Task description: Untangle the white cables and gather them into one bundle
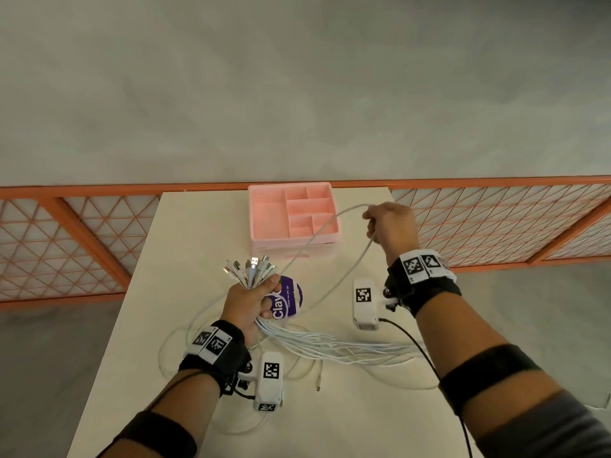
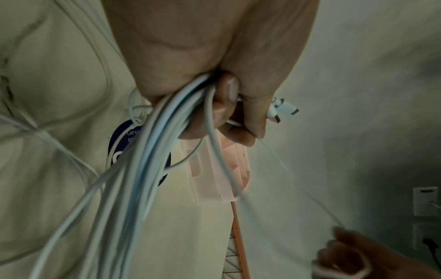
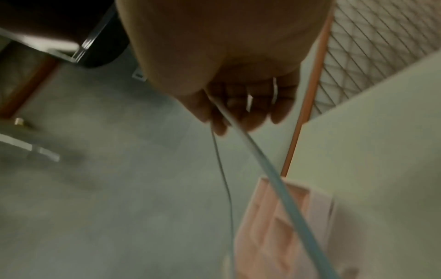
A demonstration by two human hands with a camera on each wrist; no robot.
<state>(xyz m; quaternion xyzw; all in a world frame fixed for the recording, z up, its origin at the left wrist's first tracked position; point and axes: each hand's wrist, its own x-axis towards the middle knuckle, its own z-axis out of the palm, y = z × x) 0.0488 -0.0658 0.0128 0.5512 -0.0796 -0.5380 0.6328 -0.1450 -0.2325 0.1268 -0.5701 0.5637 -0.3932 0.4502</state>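
My left hand (image 1: 254, 300) grips a bundle of several white cables (image 1: 317, 343) near their plug ends (image 1: 249, 267), which fan out above the fist. In the left wrist view the cable bundle (image 2: 152, 151) runs out of the fist (image 2: 214, 98) toward the camera. The strands trail right across the white table (image 1: 185, 246). My right hand (image 1: 388, 228) is raised over the table's far right and holds a loop of one white cable (image 1: 317, 231) that arcs back to the left fist. The right wrist view shows that single cable (image 3: 262, 166) leaving curled fingers (image 3: 241, 111).
A pink compartment tray (image 1: 292, 214) stands at the table's far edge, under the raised cable. A round purple label (image 1: 287, 300) lies beneath my left hand. Loose cable loops (image 1: 178, 335) and a plug end (image 1: 318, 386) lie on the table. An orange lattice fence (image 1: 496, 219) runs behind.
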